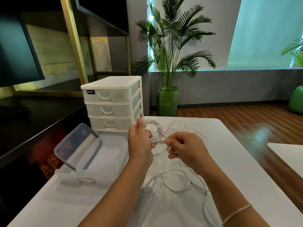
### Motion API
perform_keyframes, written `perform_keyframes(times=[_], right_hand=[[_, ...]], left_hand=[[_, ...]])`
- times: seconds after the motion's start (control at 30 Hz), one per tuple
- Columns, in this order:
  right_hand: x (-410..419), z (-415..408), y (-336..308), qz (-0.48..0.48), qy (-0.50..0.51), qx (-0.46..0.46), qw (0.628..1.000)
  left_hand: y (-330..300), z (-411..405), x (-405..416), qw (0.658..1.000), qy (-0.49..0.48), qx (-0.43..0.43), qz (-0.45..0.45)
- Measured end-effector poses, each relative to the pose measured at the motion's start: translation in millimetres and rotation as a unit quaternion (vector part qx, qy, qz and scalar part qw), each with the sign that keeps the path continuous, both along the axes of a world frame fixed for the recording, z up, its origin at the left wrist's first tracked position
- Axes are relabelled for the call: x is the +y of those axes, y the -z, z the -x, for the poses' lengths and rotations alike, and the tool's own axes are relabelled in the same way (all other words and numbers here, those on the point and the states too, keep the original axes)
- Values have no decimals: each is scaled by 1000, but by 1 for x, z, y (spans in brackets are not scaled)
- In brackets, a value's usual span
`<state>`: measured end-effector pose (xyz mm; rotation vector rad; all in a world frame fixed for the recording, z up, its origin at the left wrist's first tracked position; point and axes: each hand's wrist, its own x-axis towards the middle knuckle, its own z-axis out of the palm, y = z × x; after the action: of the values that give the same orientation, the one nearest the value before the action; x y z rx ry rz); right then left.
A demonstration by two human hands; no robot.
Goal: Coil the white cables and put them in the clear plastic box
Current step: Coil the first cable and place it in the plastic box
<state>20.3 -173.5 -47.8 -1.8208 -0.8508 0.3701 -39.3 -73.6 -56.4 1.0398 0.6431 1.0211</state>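
My left hand (140, 141) grips a coil of white cable (156, 131) held up above the white table (237, 169). To its right, my right hand (185, 149) pinches the loose end of that cable near the coil. More white cable (173, 182) lies in loose loops on the table in front of me, and thin strands trail behind my hands. The clear plastic box (106, 154) stands open at the left, its lid (77, 145) tipped up on its left side.
A white three-drawer organizer (113, 102) stands behind the box at the table's back left. A drawer (82, 179) pulled out of it lies in front of the box. Dark furniture lies left of the table, wooden floor and a potted palm (170, 63) beyond.
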Motion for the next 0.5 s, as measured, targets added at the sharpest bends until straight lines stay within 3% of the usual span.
perform_keyframes(times=[0.1, 0.37, 0.5], right_hand=[[7, 6, 6, -22, 33, -32, 999], [10, 12, 3, -122, -11, 237, 964], [9, 11, 4, -135, 10, 225, 965]], left_hand=[[0, -1, -1, 999, 37, -31, 14], [9, -4, -1, 993, -7, 43, -112], [12, -5, -4, 990, 48, 35, -131]])
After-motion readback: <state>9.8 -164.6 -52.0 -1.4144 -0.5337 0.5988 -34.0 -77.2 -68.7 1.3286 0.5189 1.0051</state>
